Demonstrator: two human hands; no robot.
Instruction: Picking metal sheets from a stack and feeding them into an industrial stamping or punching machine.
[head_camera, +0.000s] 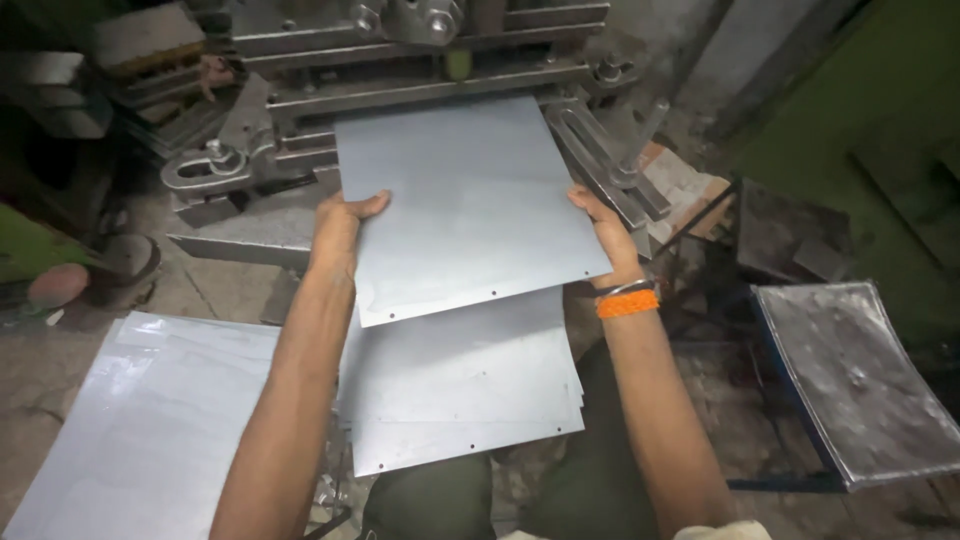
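A thin grey metal sheet with small punched holes along its near edge is held flat in front of a heavy steel press. My left hand grips the sheet's left edge and my right hand grips its right edge. The sheet's far edge reaches under the press. An orange band sits on my right wrist. Below the held sheet, a stack of similar punched sheets rests across my lap.
A pile of plain metal sheets lies on the floor at lower left. A worn metal-topped stool stands at right. Clamps and bolts flank the press, with bricks to its right.
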